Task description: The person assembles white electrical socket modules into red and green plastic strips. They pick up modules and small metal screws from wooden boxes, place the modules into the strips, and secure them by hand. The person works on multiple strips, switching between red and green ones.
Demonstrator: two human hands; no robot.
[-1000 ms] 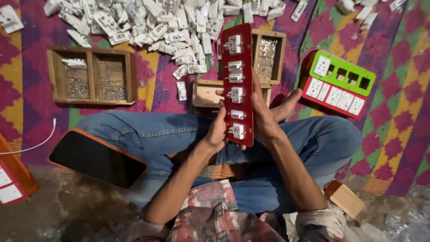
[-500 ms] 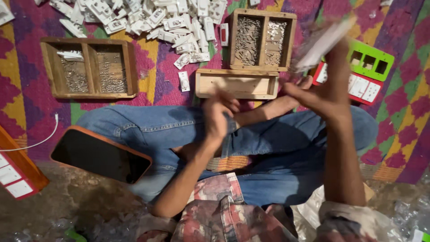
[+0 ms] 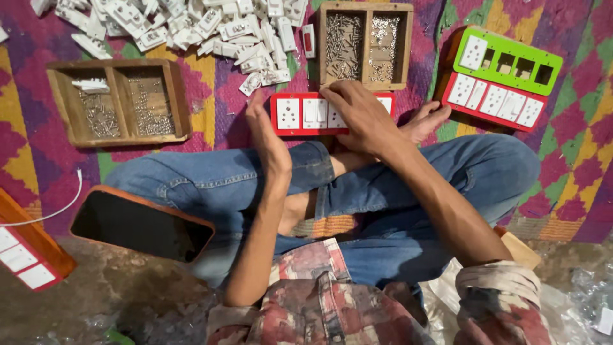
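Resting palm-down, the right hand (image 3: 363, 115) presses the red switch panel (image 3: 300, 115) flat, fingers spread. The left hand (image 3: 267, 137) stands open beside its left end, holding nothing.

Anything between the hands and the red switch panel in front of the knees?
Nothing visible. The right hand lies flat on the red switch panel, covering its right part. The left hand stands edge-on at the panel's left end; contact there is unclear. The wooden screw tray sits just behind, clear of both.
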